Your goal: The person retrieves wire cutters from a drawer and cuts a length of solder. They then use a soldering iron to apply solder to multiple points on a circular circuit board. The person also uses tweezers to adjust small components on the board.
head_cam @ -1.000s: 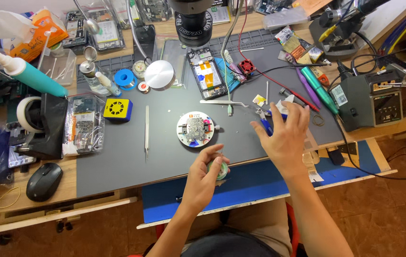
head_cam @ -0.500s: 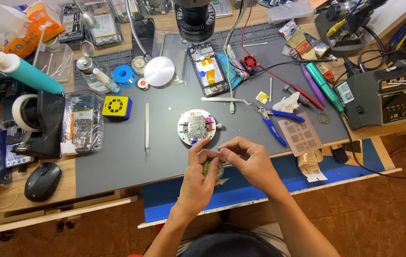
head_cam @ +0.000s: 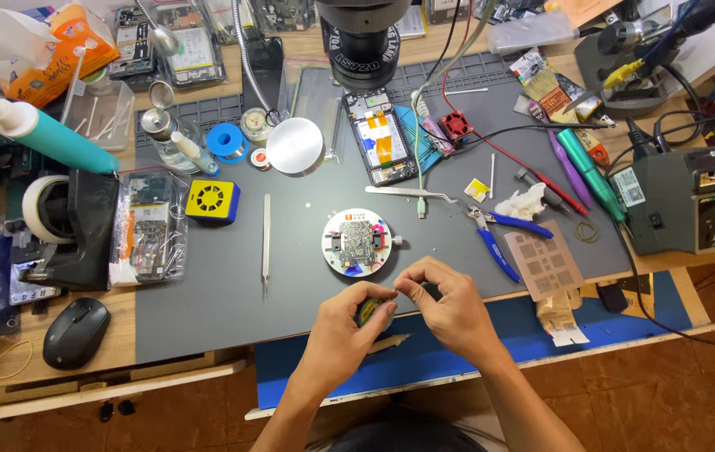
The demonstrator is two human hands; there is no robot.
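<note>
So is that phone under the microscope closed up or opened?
Opened: the phone lies with its back off, orange ribbon cables and inner parts exposed.

One head-worn camera looks steeply down, close over the workbench (head_cam: 207,310)

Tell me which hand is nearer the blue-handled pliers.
Right. The right hand sits just left of and below the blue-handled pliers, apart from them. The left hand is farther left, holding a small roll near the mat's front edge.
</note>
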